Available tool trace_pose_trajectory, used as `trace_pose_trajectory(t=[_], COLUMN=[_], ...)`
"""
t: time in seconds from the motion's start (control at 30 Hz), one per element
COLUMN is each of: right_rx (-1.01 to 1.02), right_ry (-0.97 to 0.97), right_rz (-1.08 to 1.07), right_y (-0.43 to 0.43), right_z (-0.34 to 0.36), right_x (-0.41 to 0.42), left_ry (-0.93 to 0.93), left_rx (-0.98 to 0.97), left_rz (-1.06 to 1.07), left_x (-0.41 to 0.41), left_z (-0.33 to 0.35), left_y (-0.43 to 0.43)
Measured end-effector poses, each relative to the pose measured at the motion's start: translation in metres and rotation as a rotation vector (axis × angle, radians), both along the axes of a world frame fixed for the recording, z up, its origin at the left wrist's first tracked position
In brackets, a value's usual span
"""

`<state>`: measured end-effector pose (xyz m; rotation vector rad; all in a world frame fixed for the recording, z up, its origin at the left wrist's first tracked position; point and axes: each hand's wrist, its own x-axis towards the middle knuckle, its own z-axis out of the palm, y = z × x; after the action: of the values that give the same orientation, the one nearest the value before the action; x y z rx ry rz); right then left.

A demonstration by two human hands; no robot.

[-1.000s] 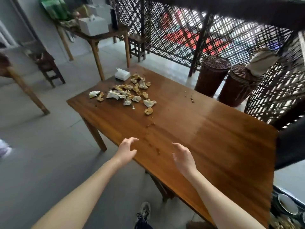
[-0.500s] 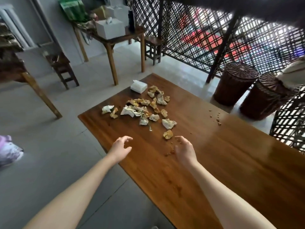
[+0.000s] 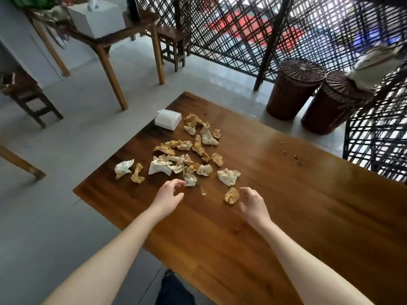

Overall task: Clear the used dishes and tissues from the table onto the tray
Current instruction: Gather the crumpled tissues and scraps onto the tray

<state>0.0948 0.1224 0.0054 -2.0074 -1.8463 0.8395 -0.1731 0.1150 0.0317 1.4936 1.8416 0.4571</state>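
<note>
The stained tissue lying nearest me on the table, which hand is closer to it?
Right. The right hand hovers just right of the stained tissue, fingers spread; the left hand is farther off to its left.

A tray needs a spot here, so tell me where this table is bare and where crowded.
Bare: the near end of the table, nearer than the left hand and right hand, and the right side past it, save a few crumbs. Crowded: the far left corner, crumpled tissues spread from the tissue pack to the hands.
</note>
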Motion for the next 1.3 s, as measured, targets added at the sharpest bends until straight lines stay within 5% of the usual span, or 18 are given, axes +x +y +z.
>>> trace_pose_trajectory(t=[0.57,0.97,1.3], right_rx=[-0.109,-0.047,-0.148], right_ry=[-0.042,-0.296,-0.158], right_rz=[-0.359,-0.160,-0.079], right_y=[0.064,0.088,0.076], right_z=[-0.035,-0.073,-0.081], right_x=[-0.091,-0.095,-0.100], left_ry=[-0.068,-0.065,-0.051], left_rx=[-0.041,-0.024,-0.097], left_rz=[-0.348,-0.418,-0.417], left_x=[-0.065,-0.062,-0.067], left_z=[-0.030,-0.057,-0.063], left_y=[0.143,0.148,0.140])
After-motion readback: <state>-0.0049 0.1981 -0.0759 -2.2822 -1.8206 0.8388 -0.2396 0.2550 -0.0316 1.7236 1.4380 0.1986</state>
